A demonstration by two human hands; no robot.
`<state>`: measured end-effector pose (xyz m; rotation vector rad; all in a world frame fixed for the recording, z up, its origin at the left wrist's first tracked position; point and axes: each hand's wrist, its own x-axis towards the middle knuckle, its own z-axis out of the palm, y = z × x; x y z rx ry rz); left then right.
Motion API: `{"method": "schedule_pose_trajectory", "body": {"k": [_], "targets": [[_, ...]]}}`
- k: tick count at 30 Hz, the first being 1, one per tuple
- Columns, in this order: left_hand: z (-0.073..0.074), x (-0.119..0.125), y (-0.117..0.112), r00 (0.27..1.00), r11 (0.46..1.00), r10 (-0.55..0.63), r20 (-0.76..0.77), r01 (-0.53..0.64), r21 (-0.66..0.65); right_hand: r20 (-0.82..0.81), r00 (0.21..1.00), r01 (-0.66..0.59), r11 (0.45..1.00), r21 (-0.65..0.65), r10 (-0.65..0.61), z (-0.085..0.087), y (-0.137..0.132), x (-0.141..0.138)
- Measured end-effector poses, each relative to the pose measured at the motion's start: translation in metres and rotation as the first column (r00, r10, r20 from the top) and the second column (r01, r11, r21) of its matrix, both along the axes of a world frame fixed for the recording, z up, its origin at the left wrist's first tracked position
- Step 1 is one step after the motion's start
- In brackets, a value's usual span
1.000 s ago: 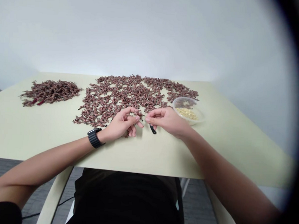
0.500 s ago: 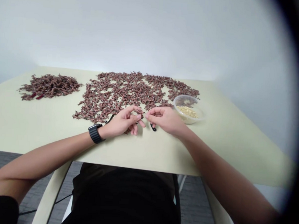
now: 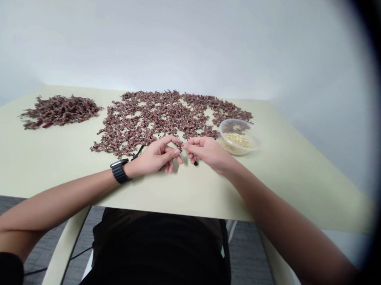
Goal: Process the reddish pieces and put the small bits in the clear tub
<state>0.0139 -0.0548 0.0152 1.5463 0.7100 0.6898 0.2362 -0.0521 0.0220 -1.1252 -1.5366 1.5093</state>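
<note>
My left hand (image 3: 158, 154), with a black watch (image 3: 119, 171) on its wrist, and my right hand (image 3: 205, 152) meet fingertip to fingertip at the near edge of a wide spread of small dark red dried pieces (image 3: 166, 115). Both hands are pinched together on a tiny piece that I cannot make out. A small black tool (image 3: 195, 162) pokes out under my right hand's fingers. A clear plastic bowl (image 3: 238, 136) with pale yellow seeds stands just right of my right hand.
A separate heap of the same dark red pieces (image 3: 59, 110) lies at the far left of the pale green table (image 3: 33, 159). A black cord (image 3: 138, 152) runs out from under the spread beside my left hand. A white wall stands behind the table.
The view has shifted slightly. Both hands stay together at the spread's near edge, and the black tool now shows less under my right hand.
</note>
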Motion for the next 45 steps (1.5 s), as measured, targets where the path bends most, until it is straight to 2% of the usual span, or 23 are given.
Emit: {"method": "schedule_pose_trajectory", "body": {"k": [3, 5, 9, 13, 17, 22, 28, 30, 33, 36, 39, 41, 43, 45], "targets": [[0.0, 0.0, 0.0, 1.0, 1.0, 0.006, 0.002, -0.006, -0.01, 0.031, 0.999, 0.015, 0.999, 0.043, -0.016, 0.0, -0.001, -0.001], [0.001, 0.0, 0.001, 1.0, 0.999, 0.008, 0.017, -0.007, -0.034, 0.095, 0.993, 0.051, 0.988, 0.142, -0.065, 0.001, -0.003, -0.003], [0.001, 0.0, 0.002, 0.998, 0.996, 0.0, 0.062, 0.005, -0.094, 0.2, 0.956, 0.11, 0.893, 0.436, -0.215, 0.002, -0.008, -0.008], [0.002, 0.001, 0.002, 0.996, 0.991, -0.009, 0.09, 0.021, -0.134, 0.235, 0.942, 0.06, 0.81, 0.584, -0.239, 0.001, -0.012, -0.01], [0.004, 0.002, 0.001, 0.995, 0.987, -0.013, 0.095, 0.028, -0.155, 0.26, 0.936, 0.012, 0.759, 0.651, -0.239, 0.001, -0.013, -0.011], [0.004, 0.002, 0.001, 0.994, 0.987, -0.03, 0.108, 0.046, -0.152, 0.288, 0.922, -0.006, 0.734, 0.679, -0.259, 0.0, -0.013, -0.01], [0.0, 0.001, 0.001, 0.993, 0.991, -0.021, 0.116, 0.037, -0.132, 0.325, 0.906, -0.089, 0.627, 0.774, -0.272, -0.002, -0.014, -0.009], [-0.002, 0.001, 0.0, 0.994, 0.994, -0.015, 0.106, 0.026, -0.105, 0.333, 0.9, -0.102, 0.608, 0.787, -0.281, -0.004, -0.015, -0.01], [-0.005, 0.002, -0.001, 0.996, 0.999, -0.008, 0.083, 0.011, -0.033, 0.32, 0.903, -0.071, 0.635, 0.77, -0.287, -0.006, -0.017, -0.012], [-0.006, 0.001, -0.003, 0.998, 0.999, 0.012, 0.054, -0.015, 0.051, 0.253, 0.924, 0.05, 0.749, 0.661, -0.286, -0.007, -0.02, -0.018], [-0.006, 0.001, -0.005, 0.998, 0.985, 0.065, -0.021, -0.061, 0.162, 0.129, 0.961, 0.174, 0.9, 0.4, -0.243, -0.006, -0.021, -0.023], [-0.006, 0.001, -0.006, 0.993, 0.969, 0.096, -0.074, -0.077, 0.233, 0.036, 0.984, 0.163, 0.965, 0.205, -0.174, -0.005, -0.019, -0.023], [-0.005, 0.001, -0.006, 0.991, 0.968, 0.096, -0.088, -0.072, 0.242, -0.026, 0.994, 0.104, 0.99, 0.094, -0.102, -0.005, -0.017, -0.022], [-0.005, 0.001, -0.005, 0.996, 0.983, 0.06, -0.063, -0.047, 0.179, -0.018, 0.997, 0.072, 0.992, 0.104, -0.071, -0.005, -0.015, -0.019]]}}
